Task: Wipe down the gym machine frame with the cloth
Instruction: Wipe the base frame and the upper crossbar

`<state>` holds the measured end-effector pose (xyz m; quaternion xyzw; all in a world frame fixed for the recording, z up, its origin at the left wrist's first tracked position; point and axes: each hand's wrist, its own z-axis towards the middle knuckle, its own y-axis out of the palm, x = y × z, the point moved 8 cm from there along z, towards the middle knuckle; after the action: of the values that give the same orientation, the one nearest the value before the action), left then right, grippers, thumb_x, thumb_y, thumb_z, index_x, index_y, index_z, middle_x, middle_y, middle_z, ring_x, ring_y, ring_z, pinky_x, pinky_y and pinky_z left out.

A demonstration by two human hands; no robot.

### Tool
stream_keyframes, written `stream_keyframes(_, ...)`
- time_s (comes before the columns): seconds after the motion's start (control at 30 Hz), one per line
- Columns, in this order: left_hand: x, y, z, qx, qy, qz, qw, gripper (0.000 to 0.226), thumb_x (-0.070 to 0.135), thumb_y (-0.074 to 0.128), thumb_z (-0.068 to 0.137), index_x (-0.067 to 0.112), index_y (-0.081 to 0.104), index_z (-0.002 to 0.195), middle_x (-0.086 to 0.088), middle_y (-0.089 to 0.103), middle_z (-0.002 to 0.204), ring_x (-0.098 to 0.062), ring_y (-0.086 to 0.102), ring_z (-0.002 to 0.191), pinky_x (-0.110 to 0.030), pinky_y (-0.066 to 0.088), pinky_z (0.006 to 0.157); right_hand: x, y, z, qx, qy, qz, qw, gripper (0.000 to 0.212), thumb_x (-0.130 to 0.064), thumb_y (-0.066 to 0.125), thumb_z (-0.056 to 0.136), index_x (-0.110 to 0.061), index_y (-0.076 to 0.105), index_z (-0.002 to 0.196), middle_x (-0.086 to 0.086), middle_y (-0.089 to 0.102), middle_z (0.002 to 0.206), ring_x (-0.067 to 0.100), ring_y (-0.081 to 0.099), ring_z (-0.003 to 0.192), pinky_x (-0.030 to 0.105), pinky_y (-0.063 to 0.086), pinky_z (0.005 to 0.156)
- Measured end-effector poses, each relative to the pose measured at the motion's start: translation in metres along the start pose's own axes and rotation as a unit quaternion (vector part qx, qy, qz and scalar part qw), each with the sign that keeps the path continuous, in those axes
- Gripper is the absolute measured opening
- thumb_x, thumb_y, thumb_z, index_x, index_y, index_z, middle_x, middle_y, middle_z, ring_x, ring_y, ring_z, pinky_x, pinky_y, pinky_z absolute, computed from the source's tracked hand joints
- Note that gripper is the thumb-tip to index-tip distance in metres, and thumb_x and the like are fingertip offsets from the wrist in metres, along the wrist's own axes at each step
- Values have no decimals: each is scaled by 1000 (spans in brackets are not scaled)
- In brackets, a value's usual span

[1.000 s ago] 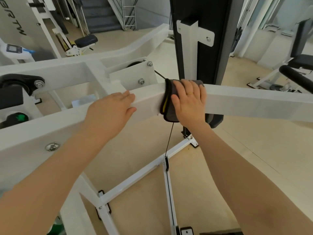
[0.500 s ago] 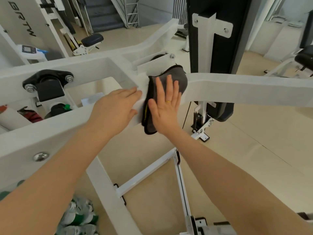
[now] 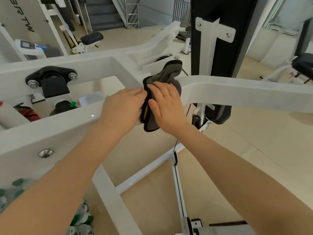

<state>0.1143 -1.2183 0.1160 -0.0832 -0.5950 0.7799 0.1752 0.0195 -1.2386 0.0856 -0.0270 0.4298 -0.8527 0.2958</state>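
Both hands meet on the white gym machine frame (image 3: 237, 92): right hand (image 3: 165, 107) presses the grey cloth (image 3: 166, 77) flat-fingered, left hand (image 3: 122, 110) rests open just beside. A black upright column (image 3: 237, 19) stands directly behind the cloth.

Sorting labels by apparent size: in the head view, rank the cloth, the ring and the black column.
1. black column
2. cloth, nearer the camera
3. ring
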Motion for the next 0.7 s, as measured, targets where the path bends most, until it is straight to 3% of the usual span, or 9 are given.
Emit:
stream_keyframes(0.07, -2, 1, -1, -1, -8, -3, 1000, 52, 18, 53, 90, 22, 39, 140, 3, 36, 148, -23, 37, 132, -34, 35, 98, 12, -2, 4, -31, -39, -17, 999, 52, -34, 26, 95, -6, 55, 128, 13, 55, 129, 32, 50, 119, 45, 30, 106)
stream_keyframes(0.17, 0, 6, -1, -19, -34, 14, 999, 51, 21, 47, 94, 21, 33, 142, 4, 27, 152, -19, 29, 136, -33, 33, 101, 71, -12, 13, -53, 46, -32, 997, 58, -41, 17, 94, -13, 52, 131, 6, 53, 133, 25, 44, 125, 39, 21, 110)
stream_keyframes(0.27, 7, 5, 2, 0, -52, 31, 998, 46, 30, 46, 93, 15, 39, 136, -2, 34, 148, -22, 30, 134, -34, 30, 101, 122, -26, 15, -46, 130, -102, 985, 50, -39, 19, 98, -20, 50, 131, 1, 53, 132, 21, 42, 125, 36, 19, 109)
stream_keyframes(0.33, 12, 6, 5, 18, -58, 26, 998, 47, 31, 49, 91, 12, 42, 133, -7, 39, 143, -25, 30, 132, -36, 28, 101, 135, -30, 15, -44, 159, -121, 979, 42, -35, 23, 100, -21, 50, 129, 1, 54, 130, 21, 43, 123, 36, 21, 107)
stream_keyframes(0.43, 25, 19, 17, -7, -40, 61, 997, 61, 28, 60, 86, 10, 36, 139, -12, 30, 148, -27, 30, 134, -38, 29, 104, 119, -21, 18, -53, 156, -112, 980, 45, -36, 21, 99, -22, 51, 129, 0, 53, 130, 22, 41, 124, 38, 21, 107)
stream_keyframes(0.47, 32, 22, 23, 3, -21, 85, 996, 66, 26, 70, 78, 8, 43, 135, -16, 38, 144, -30, 41, 127, -37, 37, 99, 106, -17, 20, -53, 127, -95, 986, 49, -37, 19, 97, -21, 52, 129, 1, 54, 130, 23, 42, 124, 39, 23, 106)
stream_keyframes(0.53, 44, 24, 37, 49, 0, 103, 994, 62, 19, 85, 55, 4, 63, 111, -15, 65, 113, -29, 64, 98, -33, 51, 77, 84, -12, 25, -49, 57, -49, 996, 57, -41, 16, 93, -20, 58, 125, 2, 60, 124, 25, 48, 120, 40, 29, 103)
stream_keyframes(0.6, 53, 25, 47, 70, 1, 113, 991, 47, 16, 86, 48, 7, 69, 91, -8, 70, 87, -25, 67, 78, -26, 51, 63, 84, -12, 33, -67, 19, -38, 997, 63, -46, 13, 89, -21, 60, 122, 2, 63, 119, 25, 52, 115, 39, 33, 99)
stream_keyframes(0.7, 61, 28, 53, 72, -2, 102, 992, 41, 12, 88, 40, 7, 67, 75, -7, 68, 74, -25, 66, 67, -24, 48, 54, 120, -19, 41, -96, 22, -112, 989, 64, -49, 10, 89, -22, 59, 119, 5, 64, 111, 28, 57, 103, 37, 38, 84)
